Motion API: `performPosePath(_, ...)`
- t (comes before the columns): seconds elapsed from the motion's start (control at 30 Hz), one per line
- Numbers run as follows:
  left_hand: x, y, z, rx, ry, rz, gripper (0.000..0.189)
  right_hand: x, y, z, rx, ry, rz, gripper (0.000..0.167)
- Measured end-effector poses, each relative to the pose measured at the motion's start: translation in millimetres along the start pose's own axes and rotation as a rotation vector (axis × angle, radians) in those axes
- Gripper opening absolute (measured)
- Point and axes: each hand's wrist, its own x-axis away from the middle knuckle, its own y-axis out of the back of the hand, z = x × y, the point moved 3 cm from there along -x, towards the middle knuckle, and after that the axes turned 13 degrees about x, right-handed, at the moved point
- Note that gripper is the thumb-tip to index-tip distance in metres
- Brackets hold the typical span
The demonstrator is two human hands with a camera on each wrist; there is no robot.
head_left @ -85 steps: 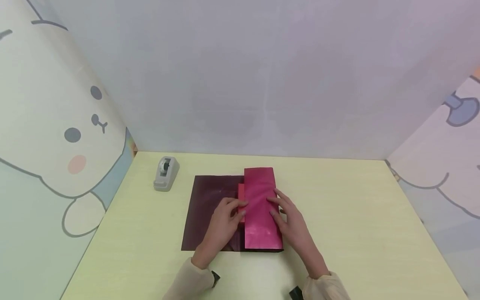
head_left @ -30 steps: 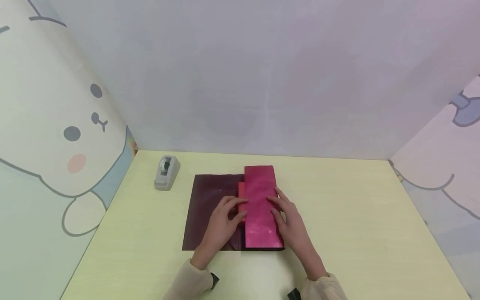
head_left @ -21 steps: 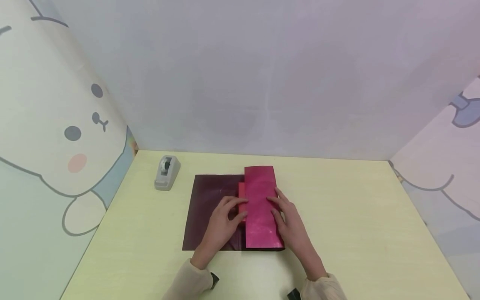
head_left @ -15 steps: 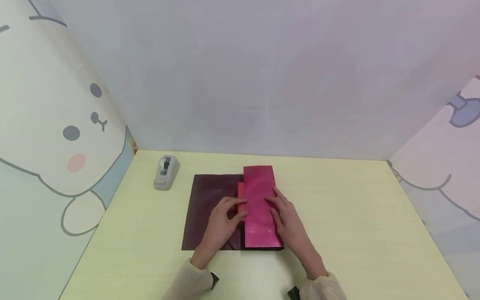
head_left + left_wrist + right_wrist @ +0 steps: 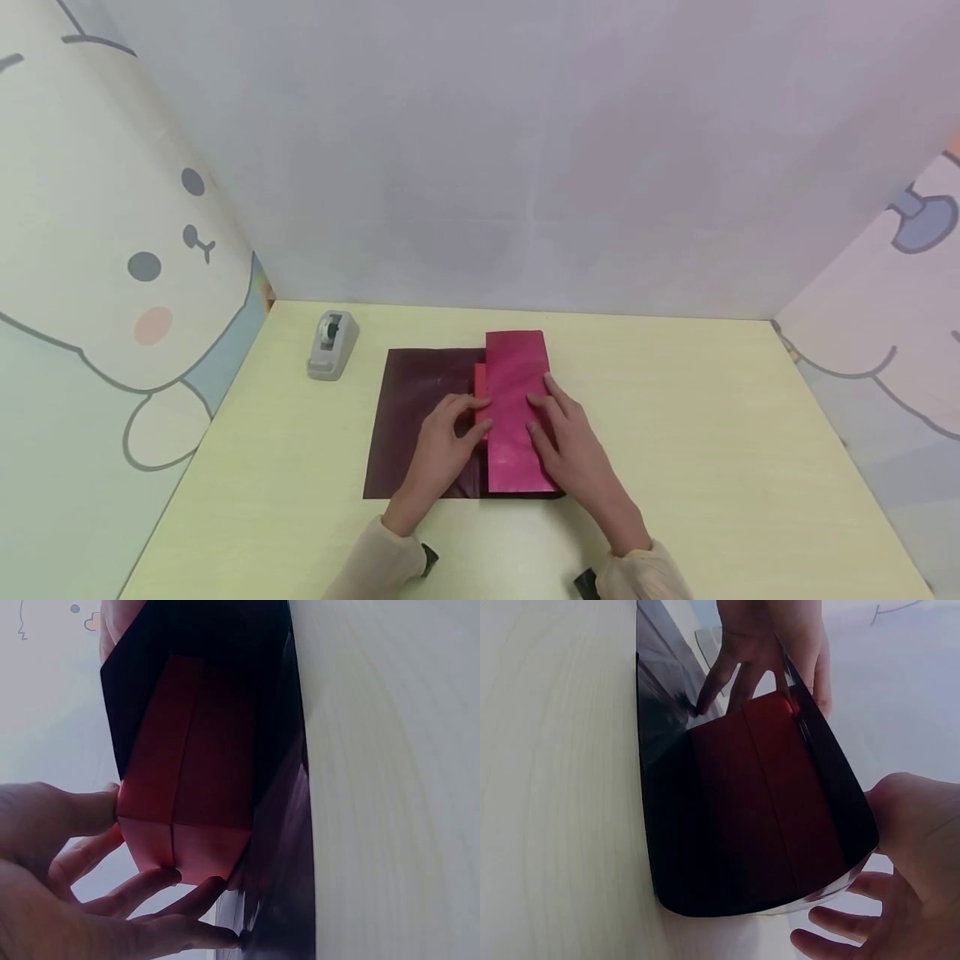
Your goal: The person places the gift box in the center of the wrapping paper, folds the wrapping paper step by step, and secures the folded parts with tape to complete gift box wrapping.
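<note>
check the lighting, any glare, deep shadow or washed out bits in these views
Head view: light is soft and even, with a slight sheen low on the pink paper; left wrist view: the red box is dim, the paper's inside behind it nearly black; right wrist view: the box fades into black shadow within the fold, while the background beyond the right hand looks washed out.

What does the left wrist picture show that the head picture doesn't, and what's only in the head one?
Only the left wrist view shows the thin dark seam running along the red rectangular box, and the dark hollow around it.

Only the head view shows the shiny pink outer face of the folded sheet, plus two cream fabric sleeves.

Both show the red box, the left hand touching it, some of the right hand, and the pale yellow wood-grain table.
</note>
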Motion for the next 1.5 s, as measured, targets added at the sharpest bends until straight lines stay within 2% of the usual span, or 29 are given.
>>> performPosePath(0.1, -0.7, 0.6, -0.1, 0.009, 0.006, 0.013, 0.030, 0.6, 0, 0, 0.036, -0.010, -0.003, 0.039)
performPosePath(0.2, 0.0, 4.4, 0.6, 0.028, 0.042, 0.020, 0.029, 1.1, 0, 0, 0.064, -0.028, 0.011, 0.039)
performPosePath(0.3, 3.6, 13.5, 1.3, -0.021, 0.068, -0.020, 0.029, 0.9, -1, 1, 0.078, -0.041, 0.028, 0.040)
performPosePath(0.37, 7.1, 22.5, 1.3, -0.139, 0.064, -0.073, 0.028, 0.5, -1, 1, 0.084, -0.046, 0.036, 0.041)
performPosePath(0.5, 15.5, 42.7, 2.8, -0.467, 0.036, -0.179, 0.030, 0.5, -2, -1, 0.083, -0.051, 0.039, 0.043)
performPosePath(0.6, 22.2, 54.1, 5.8, -0.657, 0.043, -0.224, 0.036, 1.0, -3, -2, 0.073, -0.061, 0.048, 0.043)
performPosePath(0.7, 28.0, 60.4, 9.4, -0.771, 0.070, -0.243, 0.043, 1.6, -2, -3, 0.055, -0.075, 0.065, 0.044)
performPosePath(0.8, 32.5, 63.6, 14.3, -0.829, 0.108, -0.240, 0.049, 2.0, -2, -3, 0.031, -0.086, 0.091, 0.044)
performPosePath(0.93, 33.8, 64.6, 18.7, -0.844, 0.139, -0.217, 0.053, 3.1, -2, -4, 0.002, -0.094, 0.105, 0.045)
performPosePath(1.27, 27.5, 66.2, 19.1, -0.786, 0.154, -0.175, 0.063, 3.2, -3, -6, -0.096, -0.081, 0.098, 0.045)
performPosePath(1.37, 27.0, 71.2, 19.1, -0.724, 0.172, -0.173, 0.066, 2.9, -5, -6, -0.116, -0.079, 0.100, 0.045)
performPosePath(1.5, 24.7, 83.1, 16.3, -0.530, 0.228, -0.151, 0.062, 2.5, -6, -6, -0.123, -0.078, 0.109, 0.045)
